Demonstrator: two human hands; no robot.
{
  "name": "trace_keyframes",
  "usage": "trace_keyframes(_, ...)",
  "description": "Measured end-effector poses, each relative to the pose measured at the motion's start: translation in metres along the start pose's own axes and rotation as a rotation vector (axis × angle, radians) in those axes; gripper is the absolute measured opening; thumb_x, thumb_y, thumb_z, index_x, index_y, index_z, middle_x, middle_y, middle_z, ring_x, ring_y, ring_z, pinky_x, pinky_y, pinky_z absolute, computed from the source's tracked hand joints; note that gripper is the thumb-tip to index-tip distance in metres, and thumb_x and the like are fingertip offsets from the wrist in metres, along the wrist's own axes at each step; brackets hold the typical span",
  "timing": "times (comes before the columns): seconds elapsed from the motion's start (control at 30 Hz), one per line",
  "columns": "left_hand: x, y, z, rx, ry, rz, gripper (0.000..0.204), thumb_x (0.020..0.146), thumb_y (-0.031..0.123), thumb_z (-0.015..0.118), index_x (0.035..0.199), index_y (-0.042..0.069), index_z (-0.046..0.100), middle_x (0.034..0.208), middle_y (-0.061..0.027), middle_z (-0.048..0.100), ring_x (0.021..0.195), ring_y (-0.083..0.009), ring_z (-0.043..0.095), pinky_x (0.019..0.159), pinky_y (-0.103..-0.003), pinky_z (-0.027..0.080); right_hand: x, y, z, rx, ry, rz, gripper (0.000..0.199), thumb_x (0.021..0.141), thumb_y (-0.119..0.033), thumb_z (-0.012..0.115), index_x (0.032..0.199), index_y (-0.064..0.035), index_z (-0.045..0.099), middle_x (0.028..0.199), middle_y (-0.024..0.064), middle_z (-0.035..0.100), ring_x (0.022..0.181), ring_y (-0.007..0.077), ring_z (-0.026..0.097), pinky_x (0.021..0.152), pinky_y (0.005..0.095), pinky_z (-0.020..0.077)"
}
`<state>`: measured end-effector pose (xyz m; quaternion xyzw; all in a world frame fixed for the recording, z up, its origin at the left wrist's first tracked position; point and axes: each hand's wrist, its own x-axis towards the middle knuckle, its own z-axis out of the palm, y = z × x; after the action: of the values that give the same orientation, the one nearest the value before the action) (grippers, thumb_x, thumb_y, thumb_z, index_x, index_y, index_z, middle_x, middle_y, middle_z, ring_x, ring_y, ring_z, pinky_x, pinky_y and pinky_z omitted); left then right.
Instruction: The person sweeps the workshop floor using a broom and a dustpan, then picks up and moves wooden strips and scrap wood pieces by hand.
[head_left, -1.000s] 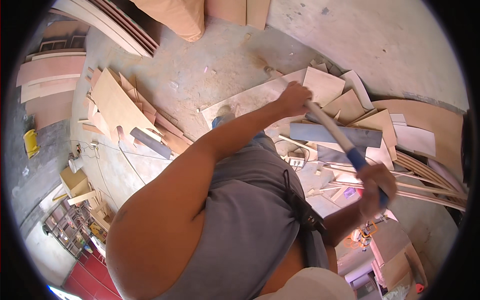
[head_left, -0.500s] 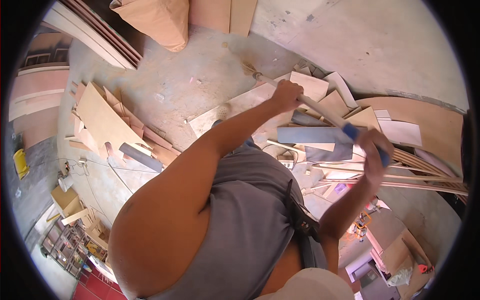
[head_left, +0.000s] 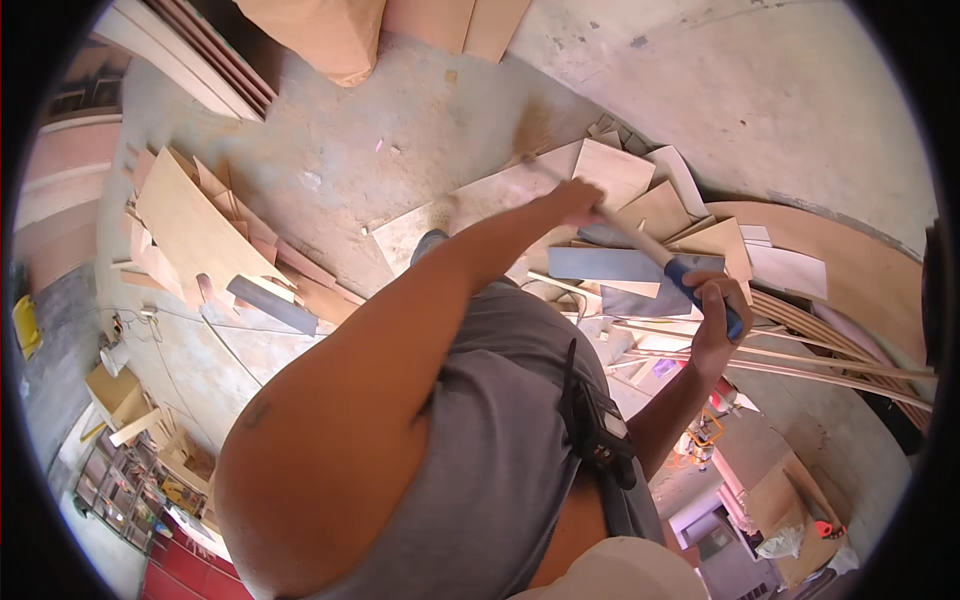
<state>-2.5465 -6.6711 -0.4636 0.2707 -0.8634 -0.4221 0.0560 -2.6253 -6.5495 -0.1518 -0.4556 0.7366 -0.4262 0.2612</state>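
I hold a long pale wooden handle (head_left: 632,235) with a blue grip (head_left: 706,294) in both hands. My left hand (head_left: 574,201) is closed around the shaft far out, at the end of my outstretched arm. My right hand (head_left: 714,312) is wrapped on the blue grip at the near end. The handle slants over a heap of plywood offcuts (head_left: 640,200) on the concrete floor (head_left: 420,130). Its far end runs past my left hand and is blurred, so its head cannot be made out.
A second pile of plywood boards (head_left: 195,230) lies to the left. Large sheets lean at the top (head_left: 330,35). Long thin strips and curved sheets (head_left: 830,340) lie at the right. Shelving with small items (head_left: 130,470) is at lower left, boxes (head_left: 790,490) at lower right.
My right hand with the blue grip has come up and a little to the left. The left hand stays on the shaft, barely shifted. The view has swung slightly.
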Motion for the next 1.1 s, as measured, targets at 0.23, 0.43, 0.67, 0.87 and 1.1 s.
trace_keyframes(0.23,-0.070,0.019,-0.059,-0.070,0.079,0.199,0.028,0.066,0.034,0.074,0.066,0.010,0.060,0.065,-0.0105,0.060,0.066,-0.0317,0.059,0.070,-0.043,0.045,-0.039,0.018,-0.049,0.296,0.190,-0.131,0.018,0.081,-0.012,0.049,0.068,0.0008,0.048,0.072,0.0167,0.057,0.069,0.0225,0.054,0.067,0.0325,0.0419)
trace_keyframes(0.43,-0.030,0.058,-0.122,-0.026,0.228,0.313,0.019,0.064,0.027,0.072,0.069,0.011,0.062,0.067,-0.0100,0.060,0.070,-0.0318,0.059,0.069,-0.042,0.045,-0.043,-0.052,-0.053,0.279,0.173,-0.428,0.023,0.081,-0.022,0.052,0.069,-0.0026,0.049,0.073,0.0158,0.057,0.069,0.0225,0.054,0.063,0.0287,0.0421)
trace_keyframes(0.67,-0.029,-0.069,-0.076,0.064,0.387,-0.021,0.022,0.071,0.029,0.070,0.085,0.014,0.063,0.083,-0.0080,0.062,0.088,-0.0301,0.057,0.075,-0.047,0.043,0.020,-0.027,0.078,0.068,-0.228,-0.333,0.003,0.076,0.001,0.056,0.075,0.0043,0.058,0.077,0.0151,0.065,0.069,0.0188,0.059,0.066,0.0285,0.0460)
trace_keyframes(0.87,-0.114,-0.060,-0.077,-0.052,0.232,-0.106,0.022,0.072,0.032,0.067,0.068,0.011,0.060,0.071,-0.0088,0.060,0.075,-0.0303,0.059,0.072,-0.046,0.043,0.000,-0.014,0.050,0.120,-0.160,-0.018,0.012,0.073,0.003,0.048,0.066,0.0062,0.058,0.075,0.0151,0.064,0.069,0.0198,0.059,0.066,0.0293,0.0459)
trace_keyframes(1.1,-0.068,-0.022,-0.179,0.100,0.380,0.122,0.025,0.073,0.031,0.069,0.067,0.009,0.058,0.070,-0.0112,0.058,0.071,-0.0317,0.057,0.065,-0.043,0.044,0.013,-0.072,0.033,0.274,-0.053,-0.476,0.022,0.078,-0.016,0.057,0.070,0.0038,0.056,0.069,0.0161,0.059,0.062,0.0215,0.056,0.059,0.0306,0.0433)
